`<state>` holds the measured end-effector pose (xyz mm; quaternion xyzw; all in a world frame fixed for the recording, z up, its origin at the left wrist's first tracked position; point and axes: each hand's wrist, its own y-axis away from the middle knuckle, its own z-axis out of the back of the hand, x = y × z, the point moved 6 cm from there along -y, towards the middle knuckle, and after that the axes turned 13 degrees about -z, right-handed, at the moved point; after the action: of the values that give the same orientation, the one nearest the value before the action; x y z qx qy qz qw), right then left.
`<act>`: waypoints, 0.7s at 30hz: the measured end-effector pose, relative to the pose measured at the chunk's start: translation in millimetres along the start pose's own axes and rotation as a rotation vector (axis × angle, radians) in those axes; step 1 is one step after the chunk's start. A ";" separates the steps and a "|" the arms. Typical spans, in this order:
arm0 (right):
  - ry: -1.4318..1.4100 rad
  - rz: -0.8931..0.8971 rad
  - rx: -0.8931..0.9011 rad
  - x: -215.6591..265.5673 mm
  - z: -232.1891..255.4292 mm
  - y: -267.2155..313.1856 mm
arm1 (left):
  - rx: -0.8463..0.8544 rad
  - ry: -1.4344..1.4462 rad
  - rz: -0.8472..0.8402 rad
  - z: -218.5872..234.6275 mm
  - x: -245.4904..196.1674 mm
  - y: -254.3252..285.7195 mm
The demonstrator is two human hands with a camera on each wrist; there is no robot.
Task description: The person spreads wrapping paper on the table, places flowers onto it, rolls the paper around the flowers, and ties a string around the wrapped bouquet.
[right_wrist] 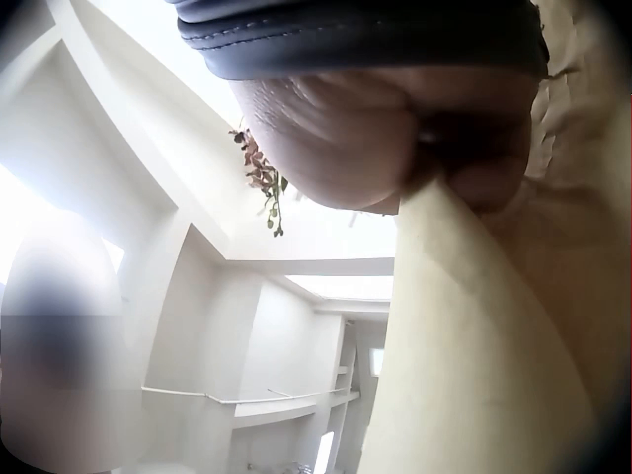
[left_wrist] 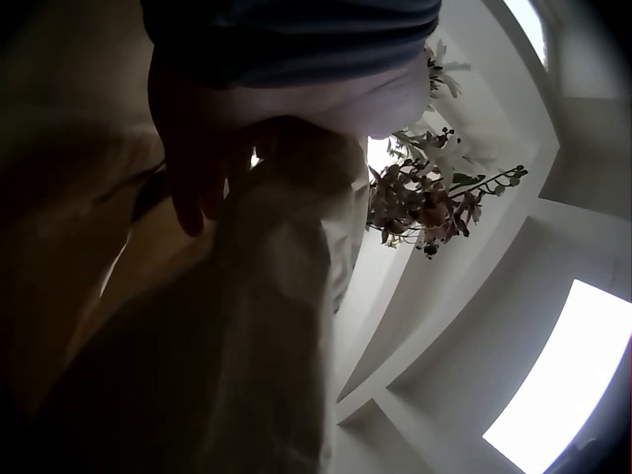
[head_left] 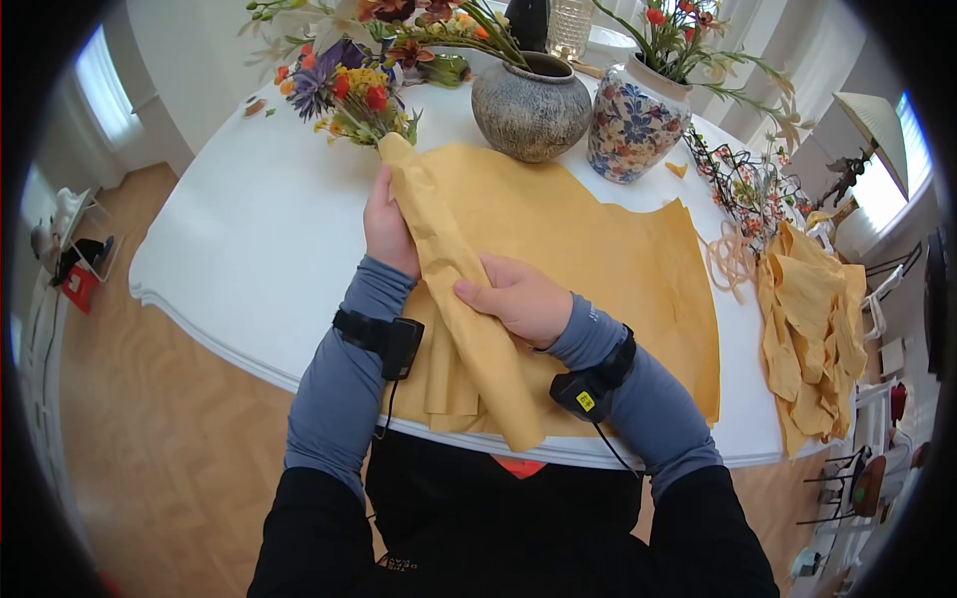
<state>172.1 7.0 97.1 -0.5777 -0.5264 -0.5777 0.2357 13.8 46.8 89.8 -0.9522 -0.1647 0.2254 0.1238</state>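
A bunch of flowers [head_left: 344, 95] in purple, red and yellow pokes out of the upper end of a tan sheet of wrapping paper [head_left: 608, 249] folded around its stems. My left hand [head_left: 389, 227] holds this wrapped bundle from its left side, just below the flowers; the fingers pass behind the paper. Lower down, my right hand [head_left: 528, 299] grips the folded paper edge, thumb on top. The right wrist view shows the paper gathered to a point at the fingers [right_wrist: 484, 183] of that hand. The stems are hidden inside the paper, whose loose part spreads over the table to the right.
The white table [head_left: 229, 249] carries a grey round vase [head_left: 530, 108] and a floral-patterned vase [head_left: 638, 125] at the back. To the right lie a pale ribbon [head_left: 731, 261], berry branches [head_left: 743, 189] and crumpled tan paper [head_left: 812, 329] hanging over the edge.
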 end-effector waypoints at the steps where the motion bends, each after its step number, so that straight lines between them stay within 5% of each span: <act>1: 0.000 0.001 0.001 0.7 0.6 0.6 | 0.105 0.109 0.041 -12.0 -0.4 3.3; 10: -0.156 -0.119 0.205 -6.2 0.0 -3.0 | -0.133 -0.145 -0.040 8.4 -0.7 -2.8; 13: 0.230 -0.295 -0.057 -12.8 14.3 -3.7 | -0.208 -0.485 -0.198 18.2 -9.8 -4.6; 15: 0.406 -0.035 -0.288 -9.8 23.8 -7.7 | -0.226 -0.538 -0.251 16.4 -9.0 -3.5; 16: 0.405 -0.036 -0.289 -5.3 19.7 -2.6 | -0.244 -0.590 -0.305 15.0 -10.9 -2.6; 18: 0.834 -0.004 -0.478 15.1 10.4 13.3 | -0.282 -0.619 -0.316 23.6 -11.9 -3.4; 21: 0.928 0.085 -0.532 9.7 13.3 11.9 | -0.339 -0.669 -0.357 33.8 -13.7 -2.6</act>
<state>186.1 18.0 107.0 -0.3221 -0.1786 -0.8757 0.3122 -14.4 49.6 66.6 -0.7897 -0.3934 0.4671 -0.0582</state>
